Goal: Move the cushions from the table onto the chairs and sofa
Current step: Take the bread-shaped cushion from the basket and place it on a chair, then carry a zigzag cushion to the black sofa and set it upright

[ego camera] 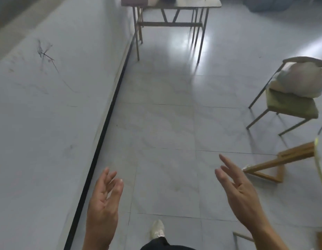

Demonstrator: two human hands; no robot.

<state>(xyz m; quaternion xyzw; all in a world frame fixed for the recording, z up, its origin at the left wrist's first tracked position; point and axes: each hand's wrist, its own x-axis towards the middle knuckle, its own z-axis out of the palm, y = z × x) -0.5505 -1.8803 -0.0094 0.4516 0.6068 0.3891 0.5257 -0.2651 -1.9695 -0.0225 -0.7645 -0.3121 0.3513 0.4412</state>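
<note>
Both hands are raised in front of me, palms facing each other, holding nothing. My left hand [104,201] is at the lower left, my right hand [241,192] at the lower right, fingers spread. A folding table [198,3] stands far ahead at the top, with a mauve cushion [133,0] and other cushions partly cut off at its edge. On the right, a pale cushion [301,80] rests on a chair [292,105] with a green seat and metal legs.
A white wall [48,105] with a dark baseboard runs along the left. A wooden chair frame [275,163] sits at the right edge near my right hand. Tiled floor [165,114] stretches between me and the table. My shoe [157,230] shows below.
</note>
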